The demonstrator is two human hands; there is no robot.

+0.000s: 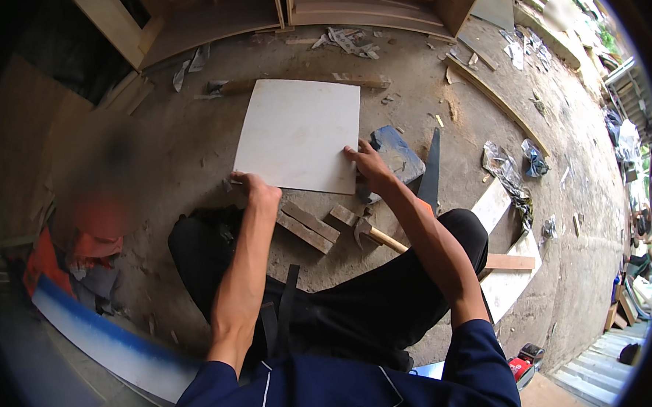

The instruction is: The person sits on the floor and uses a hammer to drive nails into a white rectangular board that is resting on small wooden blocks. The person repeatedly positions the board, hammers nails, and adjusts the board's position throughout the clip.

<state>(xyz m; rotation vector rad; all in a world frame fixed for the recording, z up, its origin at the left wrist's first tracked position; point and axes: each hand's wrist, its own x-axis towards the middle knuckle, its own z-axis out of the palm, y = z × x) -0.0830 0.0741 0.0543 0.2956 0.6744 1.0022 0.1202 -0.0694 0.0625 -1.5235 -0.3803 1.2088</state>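
Observation:
A white square board (300,131) is held out in front of me above the concrete floor. My left hand (257,186) grips its near left corner, with the thumb on top and the other fingers hidden beneath. My right hand (368,161) is closed on the right edge, its thumb lying over the white face. Close to the right hand sit a worn blue-grey block (398,154) and a handsaw (431,170) with an orange handle. Between my knees are rough wood offcuts (309,226) and a claw hammer (378,236) with a wooden handle.
Wooden cabinet frames (213,25) stand at the far side. A long timber strip (327,79) lies beyond the board, another strip (501,106) to the right. Plastic scraps (504,165) and white planks (518,274) lie at right. Something orange-red (95,223), partly blurred, is at left.

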